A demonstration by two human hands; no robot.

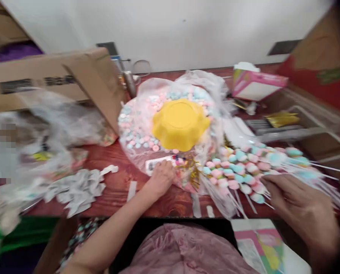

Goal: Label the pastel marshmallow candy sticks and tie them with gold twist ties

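My left hand (162, 177) rests at the near edge of a large clear plastic bag of small pastel marshmallows (134, 131), its fingers curled down against a white printed packet (151, 164). What lies under those fingers is hidden. Gold tinsel (195, 173) lies just right of that hand. My right hand (304, 207), smeared by motion, has its thumb and fingers drawn together beside a heap of pink and blue marshmallow skewers (240, 167). Anything in its grip is too blurred to make out. An upturned yellow scalloped bowl (179, 123) sits on the marshmallow bag.
Crumpled white paper strips (78, 188) lie at left beside bulky clear plastic bags (61, 118). Behind them stands a cardboard box (95, 80). A pink and white box (258, 82) is at the back right, near a clear bin (315, 125). Tape pieces (132, 190) stick to the table's front.
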